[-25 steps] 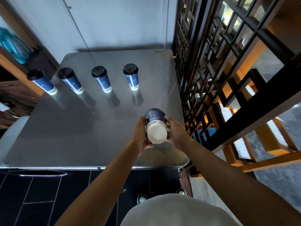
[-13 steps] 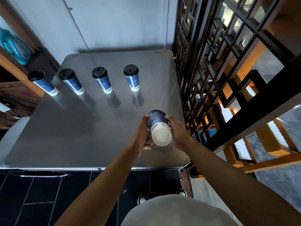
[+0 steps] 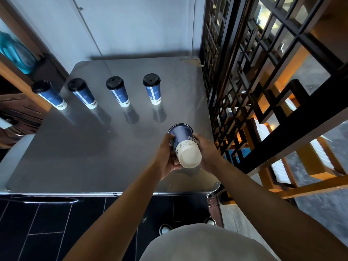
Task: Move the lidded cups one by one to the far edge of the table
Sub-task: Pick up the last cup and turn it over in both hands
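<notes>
Head view, single entry. Landmark: steel table [image 3: 79, 151], square top with rounded corners, brushed and reflective.

Item 1: held cup [image 3: 185, 146], blue paper with a white band at its base, tipped so the pale base faces the camera and the mouth end points away toward the far side of the table. Raised above the table's near right corner, clear of the surface. Whether a lid sits on the far end cannot be told, nor any contents. Left hand [image 3: 166, 157] grips its left side, fingers curled round the wall; right hand [image 3: 206, 150] clasps its right side, fingers wrapped behind.

Items 2–5: four upright lidded cups in one row across the middle of the table, spaced apart, each blue with a black lid. Leftmost cup [image 3: 49, 96] stands at the table's left edge; second cup [image 3: 82, 94]; third cup [image 3: 118, 92]; fourth cup [image 3: 153, 89], nearest the right edge. Lids conceal contents. Each casts a dim reflection on the steel.

Surroundings: pale wall panels [image 3: 131, 25] behind the table's far edge; black lattice screen [image 3: 244, 72] along its right side; dark floor tiles [image 3: 47, 228] below its near edge; wooden shelving [image 3: 17, 72] to its left.
</notes>
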Demonstrator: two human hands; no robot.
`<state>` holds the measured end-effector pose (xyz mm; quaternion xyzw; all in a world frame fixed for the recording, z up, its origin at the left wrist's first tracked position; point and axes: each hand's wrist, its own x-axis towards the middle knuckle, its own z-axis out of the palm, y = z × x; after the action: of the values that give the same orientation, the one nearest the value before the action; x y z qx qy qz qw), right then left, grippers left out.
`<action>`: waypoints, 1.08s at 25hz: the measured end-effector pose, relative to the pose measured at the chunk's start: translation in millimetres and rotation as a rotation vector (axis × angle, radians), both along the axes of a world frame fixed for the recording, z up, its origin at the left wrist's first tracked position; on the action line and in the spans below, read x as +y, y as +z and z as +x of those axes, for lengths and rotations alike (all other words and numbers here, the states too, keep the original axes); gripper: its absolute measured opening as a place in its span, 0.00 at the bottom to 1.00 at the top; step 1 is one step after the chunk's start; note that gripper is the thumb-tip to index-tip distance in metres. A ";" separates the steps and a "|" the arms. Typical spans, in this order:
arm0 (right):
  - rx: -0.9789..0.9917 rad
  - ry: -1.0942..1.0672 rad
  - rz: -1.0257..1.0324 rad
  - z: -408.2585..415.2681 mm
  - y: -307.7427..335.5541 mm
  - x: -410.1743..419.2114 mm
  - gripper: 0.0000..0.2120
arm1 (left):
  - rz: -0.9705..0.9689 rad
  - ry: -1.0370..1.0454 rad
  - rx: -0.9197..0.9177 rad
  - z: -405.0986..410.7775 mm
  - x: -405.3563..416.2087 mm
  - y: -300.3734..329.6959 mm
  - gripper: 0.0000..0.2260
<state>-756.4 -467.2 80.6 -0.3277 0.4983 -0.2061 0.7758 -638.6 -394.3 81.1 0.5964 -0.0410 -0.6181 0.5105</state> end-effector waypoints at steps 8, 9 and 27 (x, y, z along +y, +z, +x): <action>-0.021 0.032 -0.022 0.8 7.8 -3.4 0.24 | 0.028 0.008 -0.003 4.1 -0.9 0.8 0.17; -0.021 0.025 -0.018 1.8 7.8 -3.6 0.24 | 0.045 -0.016 -0.023 4.5 -0.9 0.5 0.20; 0.139 -0.008 -0.202 6.2 -3.6 -13.6 0.16 | 0.079 -0.215 -0.224 17.6 -0.1 -2.5 0.30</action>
<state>-750.2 -480.8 76.9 -0.4158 0.5289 -0.2348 0.7016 -621.0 -394.4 78.6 0.6733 -0.1368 -0.6001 0.4097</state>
